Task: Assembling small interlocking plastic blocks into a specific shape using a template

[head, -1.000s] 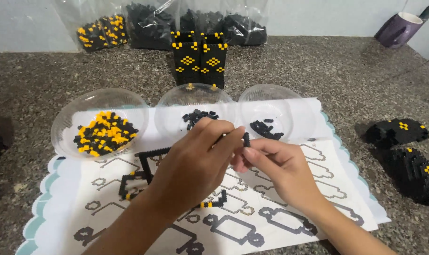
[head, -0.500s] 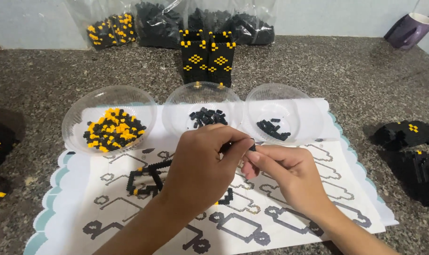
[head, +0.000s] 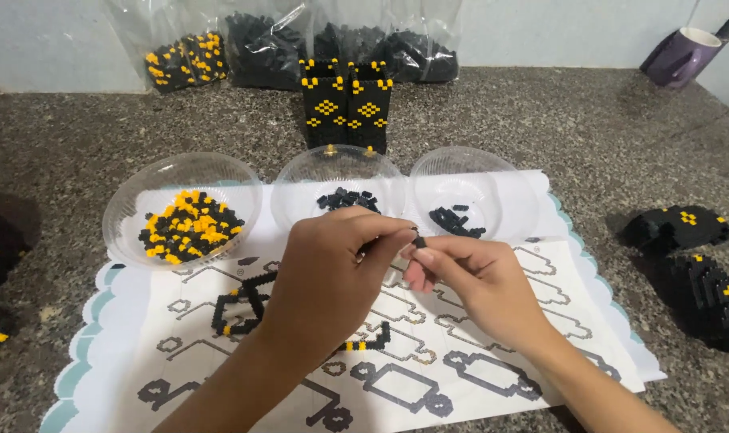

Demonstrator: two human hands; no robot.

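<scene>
From the head view, the left hand (head: 332, 269) and the right hand (head: 480, 281) meet at the centre of the frame, fingertips pinched together on a tiny black plastic building brick (head: 419, 240) held between them above the white printed pattern sheet (head: 492, 365). Both hands are closed in a fine pinch; the brick is largely hidden by the fingers.

At 12 o'clock from the hands sits a clear round plastic bowl of black bricks (head: 338, 192). At 1 o'clock is a second clear bowl with a few black pieces (head: 460, 200), and at 10 o'clock a clear bowl of mixed yellow and black bricks (head: 184, 208). On the sheet at 8 o'clock of the hands lies a partly built black outline of bricks with yellow dots (head: 240, 305); a short black-and-yellow strip (head: 368, 341) lies at 6 o'clock.

Further off at 12 o'clock stands a finished black block figure with yellow diamond patterns (head: 347, 104) on the speckled grey stone counter (head: 581, 128), with clear plastic bags of bricks (head: 260, 44) behind it. At 3 o'clock lie black curved brick assemblies (head: 689, 256). A purple mug (head: 683, 56) stands at 2 o'clock.
</scene>
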